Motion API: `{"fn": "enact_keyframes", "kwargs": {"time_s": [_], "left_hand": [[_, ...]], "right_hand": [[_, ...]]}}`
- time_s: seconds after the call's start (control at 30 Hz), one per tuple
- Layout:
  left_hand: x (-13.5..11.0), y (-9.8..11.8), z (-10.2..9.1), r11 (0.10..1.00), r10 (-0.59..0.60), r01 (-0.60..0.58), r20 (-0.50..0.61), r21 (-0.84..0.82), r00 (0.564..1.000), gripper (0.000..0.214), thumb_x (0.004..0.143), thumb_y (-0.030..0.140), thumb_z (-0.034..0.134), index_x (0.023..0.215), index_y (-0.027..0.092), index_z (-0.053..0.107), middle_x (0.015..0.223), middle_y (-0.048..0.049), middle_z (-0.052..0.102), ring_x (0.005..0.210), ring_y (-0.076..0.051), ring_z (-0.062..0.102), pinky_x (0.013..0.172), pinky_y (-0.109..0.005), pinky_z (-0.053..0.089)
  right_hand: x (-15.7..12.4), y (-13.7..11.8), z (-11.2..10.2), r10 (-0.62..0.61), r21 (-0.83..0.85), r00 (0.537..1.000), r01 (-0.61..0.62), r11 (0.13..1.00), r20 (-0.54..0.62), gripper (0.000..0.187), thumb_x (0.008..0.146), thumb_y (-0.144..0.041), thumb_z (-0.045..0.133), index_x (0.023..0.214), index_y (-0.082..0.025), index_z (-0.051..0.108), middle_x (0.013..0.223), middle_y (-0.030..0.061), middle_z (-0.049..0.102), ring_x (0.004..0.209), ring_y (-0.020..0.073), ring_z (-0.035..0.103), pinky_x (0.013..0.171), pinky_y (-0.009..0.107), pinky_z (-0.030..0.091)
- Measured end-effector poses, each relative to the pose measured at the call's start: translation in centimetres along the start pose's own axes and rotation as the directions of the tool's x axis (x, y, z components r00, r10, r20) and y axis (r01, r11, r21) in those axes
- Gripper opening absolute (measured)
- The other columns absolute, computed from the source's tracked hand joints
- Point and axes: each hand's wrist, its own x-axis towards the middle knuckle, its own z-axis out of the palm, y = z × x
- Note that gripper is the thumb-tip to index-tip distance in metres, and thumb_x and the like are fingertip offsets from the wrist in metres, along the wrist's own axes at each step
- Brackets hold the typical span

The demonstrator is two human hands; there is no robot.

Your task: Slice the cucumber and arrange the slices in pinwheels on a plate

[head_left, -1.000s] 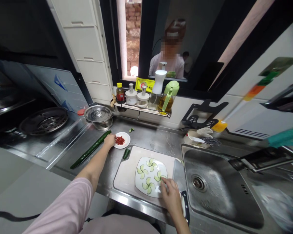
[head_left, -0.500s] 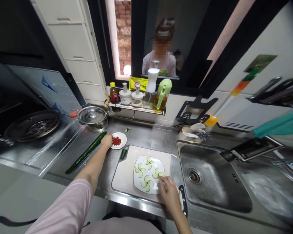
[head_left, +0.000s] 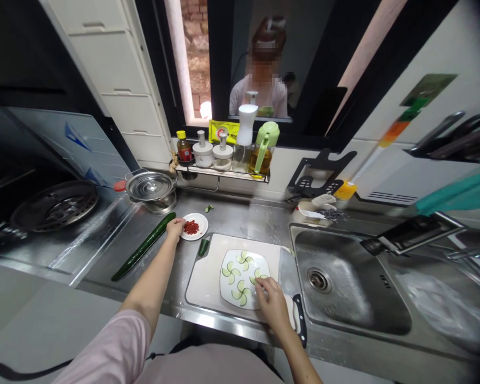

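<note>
My left hand (head_left: 175, 228) reaches out to the rim of a small white dish of chopped red chili (head_left: 195, 226), fingers curled on its edge. A whole long cucumber (head_left: 144, 246) lies just left of that hand. My right hand (head_left: 272, 302) rests at the near right corner of a square white plate (head_left: 224, 285) that carries cucumber slices (head_left: 240, 273) laid in pinwheel shapes; its fingertips pinch at a slice there. The plate sits on a white cutting board (head_left: 202, 278). A cleaver (head_left: 291, 282) lies along the board's right side.
A steel sink (head_left: 344, 282) is to the right. A lidded steel pot (head_left: 151, 188) and a shelf of condiment bottles (head_left: 224, 152) stand at the back. A stove (head_left: 52, 205) is at the left. A cucumber end (head_left: 203, 247) lies by the board. A person's reflection shows in the window.
The view has shifted slightly. My left hand stays at the chili dish, and my right hand has moved a little further onto the plate's near right corner.
</note>
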Motion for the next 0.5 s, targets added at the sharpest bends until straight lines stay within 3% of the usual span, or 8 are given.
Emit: {"fn": "enact_keyframes", "kwargs": {"time_s": [0.27,0.4,0.5], "left_hand": [[-1.4,0.6,0.0,0.953,-0.073,0.089,0.065,-0.288,0.995,0.015,0.056,0.022,0.071,0.063,0.014,0.061,0.052,0.001,0.058,0.047,-0.009,0.05,0.048,-0.019,0.037],[-2.1,1.0,-0.4,0.922,-0.108,0.146,0.123,-0.358,0.987,0.021,0.056,0.022,0.074,0.07,0.014,0.061,0.048,0.0024,0.056,0.039,-0.007,0.045,0.043,-0.018,0.032],[-2.8,1.0,-0.6,0.906,-0.114,0.165,0.151,-0.39,0.982,0.026,0.054,0.02,0.076,0.077,0.014,0.064,0.053,0.0,0.061,0.042,-0.009,0.051,0.044,-0.019,0.035]], "right_hand": [[0.8,-0.2,0.8,-0.078,0.001,0.996,0.078,0.997,-0.043,0.034,0.092,-0.04,0.043,0.095,-0.019,0.07,0.087,0.0092,0.066,0.087,0.022,0.06,0.081,0.034,0.047],[0.7,-0.4,0.9,-0.072,0.009,0.996,0.073,0.997,-0.045,0.033,0.093,-0.038,0.042,0.094,-0.019,0.07,0.087,0.0088,0.066,0.087,0.0217,0.061,0.079,0.033,0.047],[0.6,-0.6,0.9,-0.067,0.013,0.997,0.068,0.998,-0.046,0.032,0.092,-0.036,0.043,0.093,-0.02,0.07,0.087,0.0085,0.066,0.088,0.0216,0.061,0.078,0.032,0.048]]}}
